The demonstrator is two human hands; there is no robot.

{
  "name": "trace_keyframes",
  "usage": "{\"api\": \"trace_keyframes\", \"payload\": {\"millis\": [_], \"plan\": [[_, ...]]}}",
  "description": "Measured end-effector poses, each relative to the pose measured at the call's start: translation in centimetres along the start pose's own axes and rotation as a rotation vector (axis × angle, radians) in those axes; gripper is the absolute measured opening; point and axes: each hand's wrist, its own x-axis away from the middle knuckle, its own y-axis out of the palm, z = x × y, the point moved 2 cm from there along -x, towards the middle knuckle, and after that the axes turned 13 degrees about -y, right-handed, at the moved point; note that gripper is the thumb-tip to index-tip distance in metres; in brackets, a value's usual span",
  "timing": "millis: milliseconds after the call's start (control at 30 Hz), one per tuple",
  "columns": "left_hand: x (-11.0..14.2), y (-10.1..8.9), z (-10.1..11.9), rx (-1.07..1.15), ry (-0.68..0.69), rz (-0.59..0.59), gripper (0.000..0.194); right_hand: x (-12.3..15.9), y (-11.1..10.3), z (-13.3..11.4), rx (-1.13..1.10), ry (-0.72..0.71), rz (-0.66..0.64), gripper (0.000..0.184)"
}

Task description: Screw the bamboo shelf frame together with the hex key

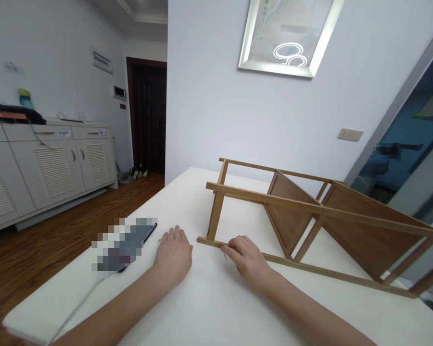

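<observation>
A person's right grip [250, 262] pinches a thin metal rod [225, 257] by the left end of a wooden frame [267, 198], lying toward the bench's [198, 307] far edge; the left grip [173, 254] rests flat, palm down, near a phone [130, 245] along the left edge

And there's the rack [323, 210] on the table [202, 307], stretching from twelve o'clock round to two, right hand [250, 262] by its near side; left hand [173, 254] down between it and the phone [124, 246] at ten; beyond, cabinet [59, 161] at ten, door [149, 113] at eleven, framed picture [292, 29] on the wall [209, 96] at one.
</observation>
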Motion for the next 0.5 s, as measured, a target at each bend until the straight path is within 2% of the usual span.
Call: {"api": "trace_keyframes", "payload": {"millis": [67,133,200,267,333,433,500], "plan": [[0.8,-0.2,1.4,0.276,0.098,-0.095,0.039,-0.5,0.0,0.1,0.003,-0.045,-0.008,0.026],[1.7,0.0,3.0,0.674,0.131,-0.332,0.029,-0.9,0.0,0.2,-0.019,-0.066,-0.010,0.023],[2.2,0.5,4.5,1.085,-0.001,-0.546,0.021,-1.1,-0.2,0.3,-0.055,-0.057,0.014,0.023],[2.5,1.0,5.6,1.399,-0.131,-0.671,0.021,-1.2,-0.5,0.4,-0.099,-0.047,0.042,0.022],[2.5,1.2,6.2,1.566,-0.187,-0.733,0.028,-1.1,-0.8,0.4,-0.144,-0.041,0.052,0.022],[2.5,1.3,6.1,1.635,-0.220,-0.772,0.035,-0.8,-0.7,0.4,-0.224,0.003,0.070,0.024],[2.5,1.5,5.7,1.679,-0.267,-0.777,0.033,-0.6,-0.3,0.2,-0.308,0.086,0.115,0.027]]}}
